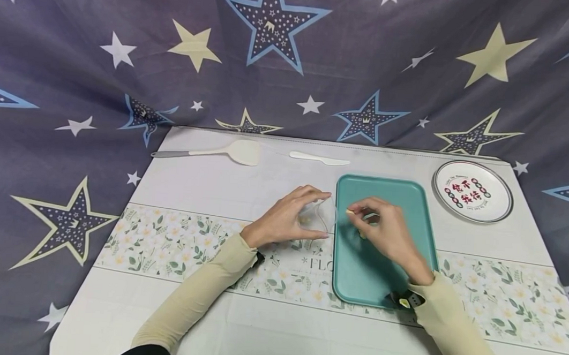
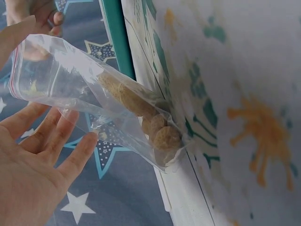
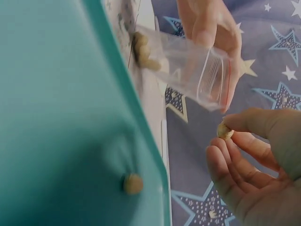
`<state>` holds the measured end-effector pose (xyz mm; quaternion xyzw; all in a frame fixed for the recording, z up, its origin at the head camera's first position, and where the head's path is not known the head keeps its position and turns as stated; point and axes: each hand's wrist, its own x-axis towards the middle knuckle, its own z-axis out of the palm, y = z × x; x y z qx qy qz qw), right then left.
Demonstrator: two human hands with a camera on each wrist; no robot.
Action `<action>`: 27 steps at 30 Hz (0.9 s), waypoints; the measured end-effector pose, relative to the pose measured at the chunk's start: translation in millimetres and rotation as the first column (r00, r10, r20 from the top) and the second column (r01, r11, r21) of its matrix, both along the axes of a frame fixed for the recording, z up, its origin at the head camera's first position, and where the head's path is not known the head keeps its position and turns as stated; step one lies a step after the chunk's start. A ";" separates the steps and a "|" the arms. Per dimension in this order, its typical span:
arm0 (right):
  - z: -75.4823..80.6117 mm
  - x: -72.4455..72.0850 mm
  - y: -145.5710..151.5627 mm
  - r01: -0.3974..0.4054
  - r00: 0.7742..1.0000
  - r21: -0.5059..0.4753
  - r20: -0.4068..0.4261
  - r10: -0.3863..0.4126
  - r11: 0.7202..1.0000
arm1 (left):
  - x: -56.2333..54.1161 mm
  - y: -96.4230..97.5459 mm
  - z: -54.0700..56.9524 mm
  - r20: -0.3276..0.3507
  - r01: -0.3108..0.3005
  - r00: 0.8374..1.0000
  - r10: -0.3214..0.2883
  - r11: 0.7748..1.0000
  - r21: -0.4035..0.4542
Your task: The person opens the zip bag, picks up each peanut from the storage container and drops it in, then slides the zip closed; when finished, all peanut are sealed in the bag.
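Note:
My left hand (image 1: 287,215) grips a clear zip-lock bag (image 1: 326,214) near its mouth, thumb on one side and fingers on the other. Several tan, round, nut-like pieces (image 2: 164,136) lie at the bottom of the bag, as the left wrist view shows. Close to the bag's mouth, over the teal tray (image 1: 380,290), my right hand (image 1: 390,234) pinches one small tan piece (image 3: 225,131) between thumb and fingertips. Another round tan piece (image 3: 133,184) rests on the tray beneath that hand.
A spatula (image 1: 242,152) with a grey handle and a white knife (image 1: 319,158) lie along the table's back. To the right of the tray stands a white plate (image 1: 498,202) with red lettering. A star-patterned cloth (image 1: 149,84) hangs behind the table.

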<state>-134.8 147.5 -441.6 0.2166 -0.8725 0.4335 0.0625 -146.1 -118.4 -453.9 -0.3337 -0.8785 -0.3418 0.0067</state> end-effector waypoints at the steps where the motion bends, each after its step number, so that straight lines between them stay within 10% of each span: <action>1: 1.4 0.6 -2.2 -0.007 1.000 -0.006 0.005 0.007 1.000 | -0.1 0.1 0.0 0.001 0.000 1.000 0.000 1.000 -0.001; 27: 2.9 2.6 -32.3 -0.111 0.991 -0.070 0.065 0.115 0.991 | -0.1 4.0 1.2 0.007 0.009 1.000 -0.009 1.000 0.008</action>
